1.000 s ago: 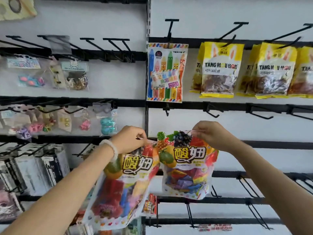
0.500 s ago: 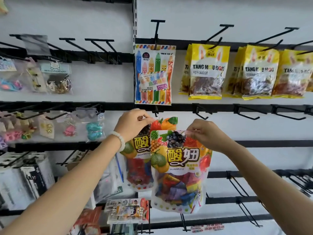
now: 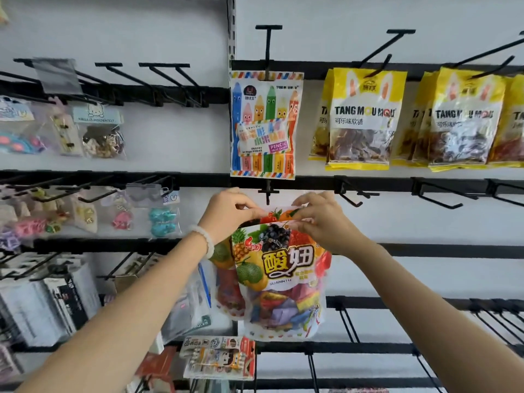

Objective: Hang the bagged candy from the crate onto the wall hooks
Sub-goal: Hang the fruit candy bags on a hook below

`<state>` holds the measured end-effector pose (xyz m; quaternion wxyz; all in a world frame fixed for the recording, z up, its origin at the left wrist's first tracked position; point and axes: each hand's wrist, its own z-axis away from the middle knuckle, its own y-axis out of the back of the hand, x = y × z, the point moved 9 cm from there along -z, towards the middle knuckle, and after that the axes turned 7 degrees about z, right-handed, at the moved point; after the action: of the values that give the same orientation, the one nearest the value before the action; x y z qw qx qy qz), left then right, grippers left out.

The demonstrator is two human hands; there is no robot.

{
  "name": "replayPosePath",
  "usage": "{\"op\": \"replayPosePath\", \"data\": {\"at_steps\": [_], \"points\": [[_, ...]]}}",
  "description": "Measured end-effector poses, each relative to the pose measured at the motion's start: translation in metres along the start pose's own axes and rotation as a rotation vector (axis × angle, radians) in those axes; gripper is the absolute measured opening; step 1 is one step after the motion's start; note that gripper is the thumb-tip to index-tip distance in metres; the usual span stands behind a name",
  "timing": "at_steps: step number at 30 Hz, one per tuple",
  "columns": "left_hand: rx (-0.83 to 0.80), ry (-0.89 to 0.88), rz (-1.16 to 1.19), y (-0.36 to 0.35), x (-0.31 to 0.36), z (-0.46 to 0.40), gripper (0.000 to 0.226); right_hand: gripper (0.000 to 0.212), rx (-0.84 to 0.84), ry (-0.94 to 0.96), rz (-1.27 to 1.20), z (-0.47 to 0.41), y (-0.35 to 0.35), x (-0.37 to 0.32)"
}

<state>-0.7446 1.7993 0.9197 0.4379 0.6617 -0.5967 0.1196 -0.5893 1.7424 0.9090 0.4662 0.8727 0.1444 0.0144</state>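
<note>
Two bags: a front fruit candy bag (image 3: 279, 276) overlaps a rear candy bag (image 3: 226, 290) at centre frame; both hang upright, long axis vertical, printed faces toward the camera, top edges up.
Position: the bags' tops sit just below the black hook (image 3: 268, 191) under the mid rail, centre of the frame; whether either top is on the hook cannot be told.
Left hand (image 3: 226, 212): fingers curled, pinching the top edge of the bags at its left end; a pale bead bracelet (image 3: 202, 241) circles the wrist.
Right hand (image 3: 323, 219): fingertips and thumb pinching the same top edge at its right end.
Wall: white panel (image 3: 397, 12) crossed by black rails, with bare black hooks at right.
Nearby stock: a pencil candy pack (image 3: 265, 123) hangs directly above; yellow candy bags (image 3: 365, 117) at upper right; small clear packets (image 3: 102, 134) at left.
</note>
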Motion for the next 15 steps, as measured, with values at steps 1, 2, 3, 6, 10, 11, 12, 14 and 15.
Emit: {"op": "replayPosePath", "data": {"at_steps": [1, 2, 3, 6, 10, 11, 12, 14, 15], "points": [[-0.007, 0.0, 0.0, -0.002, -0.002, 0.0, 0.013, 0.022, -0.007, -0.013, 0.009, -0.001, -0.003, 0.002], [-0.011, -0.001, 0.0, -0.003, -0.003, 0.001, 0.013, 0.023, -0.014, -0.02, 0.016, -0.002, -0.006, 0.003], [-0.016, -0.004, -0.001, -0.004, -0.004, 0.0, 0.013, 0.024, -0.019, -0.017, 0.016, -0.004, -0.008, 0.004], [-0.074, 0.001, -0.038, -0.005, -0.009, -0.004, 0.012, 0.022, -0.02, 0.007, -0.019, -0.009, -0.011, 0.002], [-0.137, 0.055, -0.059, 0.002, -0.029, -0.007, 0.002, 0.02, 0.042, 0.004, -0.009, -0.01, -0.008, 0.003], [-0.155, 0.082, -0.057, 0.002, -0.035, -0.006, 0.001, 0.02, 0.063, 0.0, -0.007, -0.01, -0.006, 0.004], [-0.182, 0.108, -0.071, 0.0, -0.041, -0.005, 0.006, 0.019, 0.079, 0.002, -0.007, -0.01, -0.005, 0.003], [-0.228, 0.134, -0.137, -0.006, -0.051, -0.002, 0.015, 0.019, 0.09, 0.012, -0.001, -0.009, -0.002, 0.002], [-0.231, 0.13, -0.151, -0.007, -0.052, -0.002, 0.017, 0.019, 0.092, 0.019, 0.008, -0.009, 0.0, 0.002]]}}
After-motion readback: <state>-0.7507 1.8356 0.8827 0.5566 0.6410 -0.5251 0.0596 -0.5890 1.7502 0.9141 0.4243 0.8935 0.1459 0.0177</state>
